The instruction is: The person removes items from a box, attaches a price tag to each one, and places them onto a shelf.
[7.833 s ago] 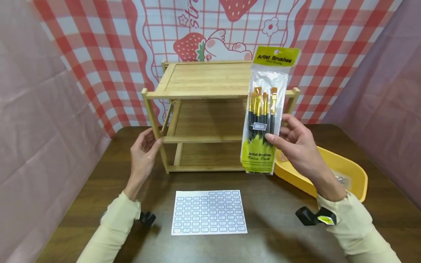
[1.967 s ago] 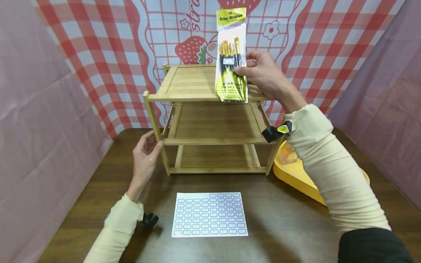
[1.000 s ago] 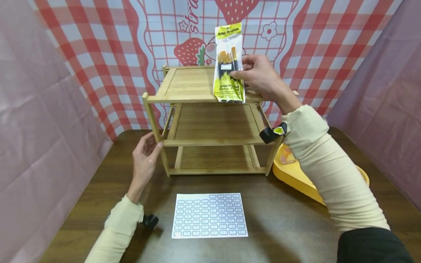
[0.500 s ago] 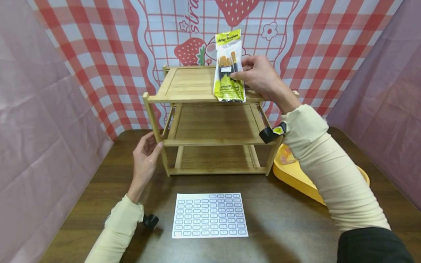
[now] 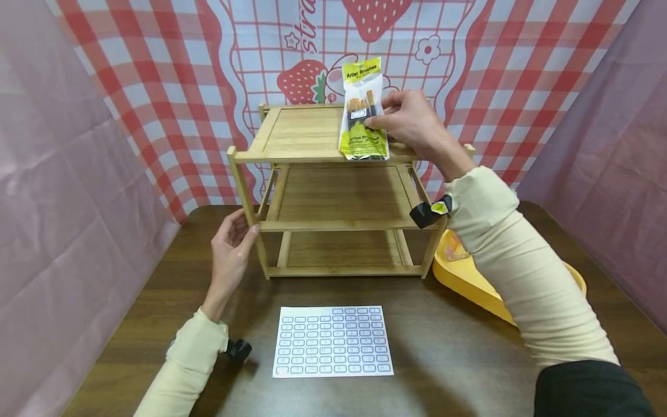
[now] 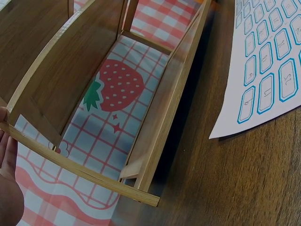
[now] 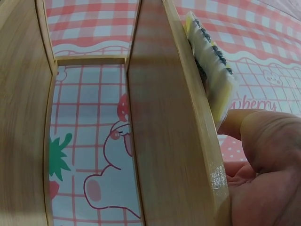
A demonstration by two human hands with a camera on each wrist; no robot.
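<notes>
My right hand [image 5: 414,119] pinches a pack of artist brushes [image 5: 359,139] between thumb and fingers, at the front right of the top tier of a three-tier wooden shelf [image 5: 297,155]. The pack leans backward, its bottom edge right at the front rail. A small white label sits across its brush handles. In the right wrist view, the pack's lower end [image 7: 216,80] shows just beyond the rail, beside my right hand [image 7: 268,165]. My left hand [image 5: 229,246] grips the shelf's front left post; in the left wrist view the fingers [image 6: 8,150] curl at that post.
A sheet of numbered labels [image 5: 333,341] lies on the brown table [image 5: 224,382] before the shelf. To the right stands a yellow tray [image 5: 469,284], partly hidden by my right forearm, with a pinkish item inside. A checked strawberry cloth [image 5: 172,98] hangs behind.
The brush pack has gone from in front of the shelf's right side up to the top tier. Over the last second its upper end has tipped backward. My left hand has stayed on the post.
</notes>
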